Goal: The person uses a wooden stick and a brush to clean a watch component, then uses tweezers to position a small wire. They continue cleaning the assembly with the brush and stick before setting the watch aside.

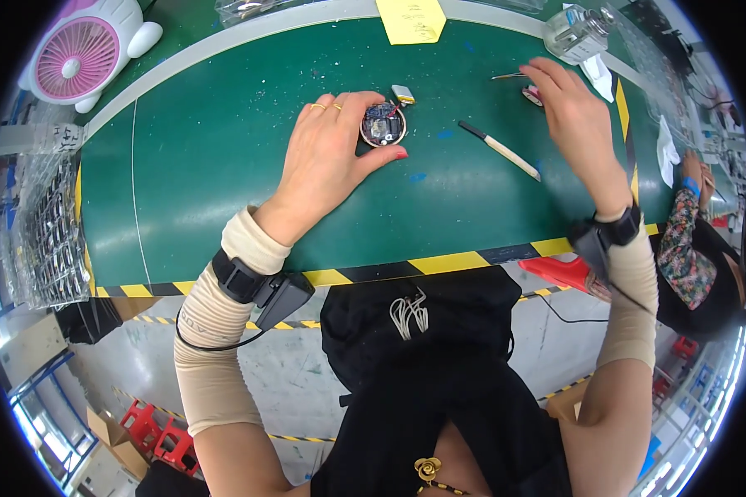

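My left hand [330, 147] is curled around a small round device [383, 126] on the green mat, its thumb and fingers on the rim. The device's open face shows a dark circuit board with components and wires. A small silver battery pack [403, 94] with a yellow edge lies against its upper right side. To the right, my right hand [574, 116] is closed on thin metal tweezers [506, 76], their tips pointing left. Beneath its fingers is a small pinkish item [532, 95], mostly hidden. Between the hands lies a slim tool with a pale handle [512, 157] and dark end.
A pink and white fan [79, 54] stands far left, near stacked clear trays [50, 224]. A yellow note [411, 21] and a glass bottle [578, 35] are at the back. Striped tape [448, 262] marks the front edge. A co-worker's arm [688, 224] shows at right.
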### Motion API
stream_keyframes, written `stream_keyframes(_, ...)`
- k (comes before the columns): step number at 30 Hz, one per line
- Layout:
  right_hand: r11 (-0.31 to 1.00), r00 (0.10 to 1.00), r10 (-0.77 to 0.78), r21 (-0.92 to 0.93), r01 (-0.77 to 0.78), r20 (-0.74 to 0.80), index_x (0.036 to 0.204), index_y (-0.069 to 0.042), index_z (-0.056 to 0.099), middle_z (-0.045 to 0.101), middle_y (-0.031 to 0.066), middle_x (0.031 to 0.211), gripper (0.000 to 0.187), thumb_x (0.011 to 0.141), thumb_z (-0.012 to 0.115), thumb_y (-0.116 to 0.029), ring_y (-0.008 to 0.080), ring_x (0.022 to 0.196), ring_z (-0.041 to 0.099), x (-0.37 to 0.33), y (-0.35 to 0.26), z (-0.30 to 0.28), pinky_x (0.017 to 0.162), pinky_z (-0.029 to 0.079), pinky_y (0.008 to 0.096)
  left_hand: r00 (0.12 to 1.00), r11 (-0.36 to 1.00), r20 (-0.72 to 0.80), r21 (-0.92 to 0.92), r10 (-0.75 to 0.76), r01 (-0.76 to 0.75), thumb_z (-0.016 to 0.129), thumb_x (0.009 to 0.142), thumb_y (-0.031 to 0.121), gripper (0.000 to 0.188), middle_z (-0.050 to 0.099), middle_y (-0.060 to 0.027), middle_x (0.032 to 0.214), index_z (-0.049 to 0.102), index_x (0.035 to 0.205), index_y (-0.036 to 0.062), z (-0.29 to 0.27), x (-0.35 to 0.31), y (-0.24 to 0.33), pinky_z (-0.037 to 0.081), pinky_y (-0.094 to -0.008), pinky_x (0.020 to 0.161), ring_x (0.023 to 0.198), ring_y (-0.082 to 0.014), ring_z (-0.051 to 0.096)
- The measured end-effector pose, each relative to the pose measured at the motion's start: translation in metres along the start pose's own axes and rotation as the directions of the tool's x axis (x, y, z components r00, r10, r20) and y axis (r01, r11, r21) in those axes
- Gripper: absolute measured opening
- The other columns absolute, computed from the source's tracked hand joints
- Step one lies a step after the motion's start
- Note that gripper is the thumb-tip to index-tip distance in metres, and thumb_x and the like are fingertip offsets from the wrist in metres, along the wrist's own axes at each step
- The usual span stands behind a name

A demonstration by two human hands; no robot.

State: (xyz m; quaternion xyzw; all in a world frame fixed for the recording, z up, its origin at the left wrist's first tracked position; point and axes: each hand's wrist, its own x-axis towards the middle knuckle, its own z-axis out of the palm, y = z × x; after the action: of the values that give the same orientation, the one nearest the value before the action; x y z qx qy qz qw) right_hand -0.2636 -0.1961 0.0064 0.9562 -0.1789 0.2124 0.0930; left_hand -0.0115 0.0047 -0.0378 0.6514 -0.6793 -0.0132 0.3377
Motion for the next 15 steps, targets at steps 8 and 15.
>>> stream_keyframes(8,0.974,0.971,-0.197,-0.090,0.210,0.134,0.117,-0.002,0.060,0.064,0.0118,0.114,0.030,0.087,0.063,-0.001,0.0255,0.086,0.066,0.029,0.023,0.006,0.070,0.055,0.0337,1.000,1.000,-0.006,0.003,0.000,0.000,0.082,0.073,0.033,0.054,0.067,-0.0106,0.096,0.058,0.112,0.0043,-0.001,0.003,0.002,0.043,-0.0389,0.080,0.088,-0.0295,0.059)
stream_keyframes(15,0.304,0.967,0.247,0.952,-0.022,-0.057,0.108,0.003,0.060,0.067,0.0152,0.110,0.013,0.094,0.060,0.001,0.0208,0.095,0.067,0.009,-0.098,0.007,0.081,0.057,0.0307,0.994,0.995,0.050,-0.023,-0.094,0.095,0.085,0.069,0.030,0.057,0.066,-0.0113,0.092,0.055,0.109,0.0035,-0.004,-0.002,0.006,0.042,-0.0391,0.078,0.085,-0.0291,0.060)
